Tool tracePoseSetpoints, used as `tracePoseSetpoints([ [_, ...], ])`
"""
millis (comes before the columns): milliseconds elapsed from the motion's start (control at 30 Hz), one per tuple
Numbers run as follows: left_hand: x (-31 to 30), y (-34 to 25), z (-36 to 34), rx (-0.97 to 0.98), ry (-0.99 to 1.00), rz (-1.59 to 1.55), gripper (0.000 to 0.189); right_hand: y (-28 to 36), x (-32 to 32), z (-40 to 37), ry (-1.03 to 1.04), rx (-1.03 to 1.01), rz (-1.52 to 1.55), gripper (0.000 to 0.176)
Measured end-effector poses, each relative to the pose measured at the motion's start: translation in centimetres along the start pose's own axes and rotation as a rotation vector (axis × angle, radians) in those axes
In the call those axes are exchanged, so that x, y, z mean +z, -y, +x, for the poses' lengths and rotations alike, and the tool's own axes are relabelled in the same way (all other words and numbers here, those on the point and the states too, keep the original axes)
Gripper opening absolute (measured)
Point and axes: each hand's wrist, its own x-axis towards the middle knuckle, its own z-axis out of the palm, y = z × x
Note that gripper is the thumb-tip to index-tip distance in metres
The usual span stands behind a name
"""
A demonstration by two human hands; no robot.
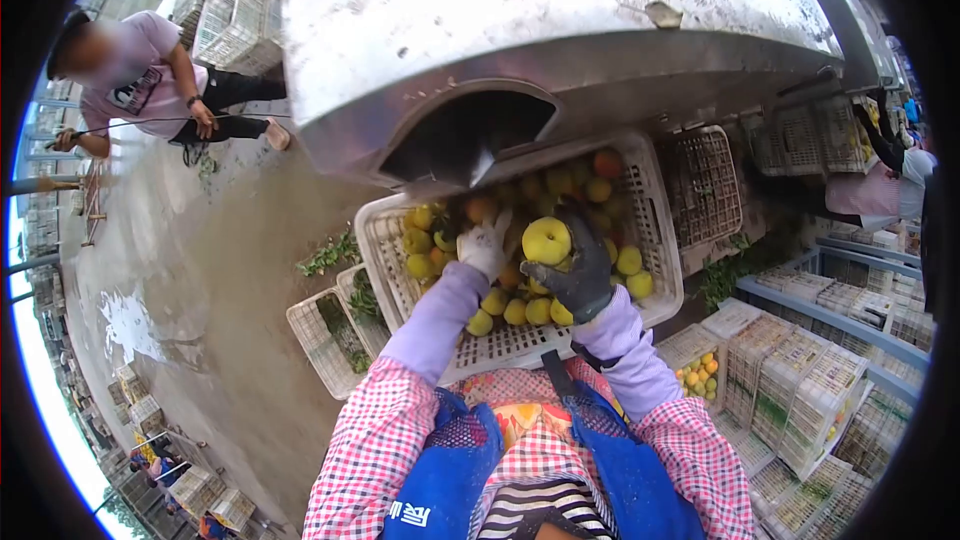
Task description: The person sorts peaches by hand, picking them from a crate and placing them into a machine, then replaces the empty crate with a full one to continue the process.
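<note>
My right hand (580, 280), in a dark glove, is closed around a round yellow fruit (546, 240) with a dimple in its top, held above a white plastic crate (665, 240). In a whitish glove, my left hand (484, 248) reaches down among the crate's fruit with fingers extended. Yellow, greenish and orange fruit (515, 311) lie around both hands. Just beyond them, the dark opening of a metal chute (470, 135) overhangs the far side of the crate.
A large metal machine (560, 0) spans the top. Beside the crate stand an upright crate (705, 185) at right and smaller crates (325, 340) with leaves at left. Stacked crates (790, 380) fill the lower right. A person (150, 75) holding a thin rod stands on the wet floor (230, 270).
</note>
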Motion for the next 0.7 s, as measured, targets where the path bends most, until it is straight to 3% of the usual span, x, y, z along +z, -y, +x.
tracePoseSetpoints([
  [67, -1.3, 0.5, -3.6, 0.001, -0.22, -0.263, 0.069, 3.3, 0.6, 1.4, -0.083, -0.148, -0.118, 0.085],
  [133, -4.5, 0.3, -6.5, -0.316, -0.074, -1.085, 0.072, 6.3, 1.9, 4.6, -0.166, -0.27, -0.192, 0.083],
  [167, -8.1, -0.5, -8.4, -0.3, -0.086, -1.308, 0.073, 6.0, 3.8, 6.4, -0.257, -0.338, -0.168, 0.077],
  [267, -12.3, 0.4, -12.7, -0.258, -0.145, -1.558, 0.073, 5.7, 7.7, 10.8, -0.401, -0.486, -0.441, 0.069],
  [367, -15.4, 0.6, -15.3, -0.261, -0.117, -1.705, 0.068, 5.0, 11.2, 12.3, -0.261, -0.207, -0.581, 0.062],
  [567, -18.8, 0.1, -15.9, -0.272, -0.148, -1.873, 0.07, 8.6, 7.5, 11.6, 0.442, 0.209, -0.679, 0.068],
  [633, -18.8, 0.7, -15.1, -0.187, -0.163, -1.884, 0.07, 10.6, 6.2, 12.2, 0.509, 0.224, -0.592, 0.07],
  [700, -19.3, 0.7, -14.6, -0.129, -0.194, -1.852, 0.071, 12.8, 5.0, 12.0, 0.374, 0.165, -0.387, 0.072],
])
